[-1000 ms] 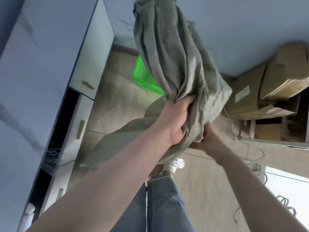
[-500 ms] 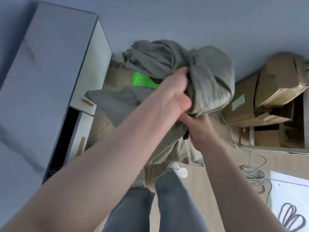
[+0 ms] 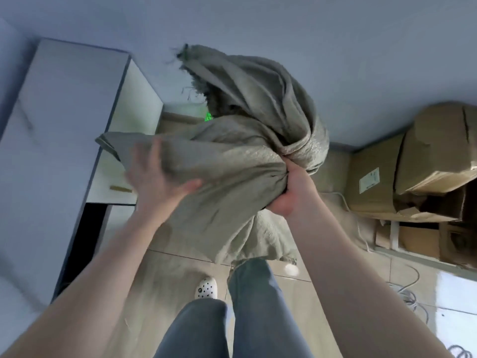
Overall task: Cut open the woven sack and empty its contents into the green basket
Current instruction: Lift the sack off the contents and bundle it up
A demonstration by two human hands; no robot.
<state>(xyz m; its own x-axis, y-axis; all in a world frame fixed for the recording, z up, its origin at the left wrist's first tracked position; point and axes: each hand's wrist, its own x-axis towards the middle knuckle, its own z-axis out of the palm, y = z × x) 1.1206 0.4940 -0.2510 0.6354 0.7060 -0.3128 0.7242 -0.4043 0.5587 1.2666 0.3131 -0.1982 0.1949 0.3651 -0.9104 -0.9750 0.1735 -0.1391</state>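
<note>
Left hand (image 3: 154,182) has let go, fingers now spread on the woven sack (image 3: 232,161); right hand (image 3: 289,192) stays clamped on the bunched cloth; green basket (image 3: 208,117) mostly hidden, emptying likely finished.

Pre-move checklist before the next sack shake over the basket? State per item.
1. Right hand grips bunched woven sack: ok.
2. Left hand holds the sack: cannot tell, blurred, fingers look spread.
3. Frayed cut mouth open: ok.
4. Mouth pointing down at green basket: not ok, raised.
5. Basket placement: cannot tell, mostly hidden by sack.
6. Sack emptied: cannot tell.
</note>
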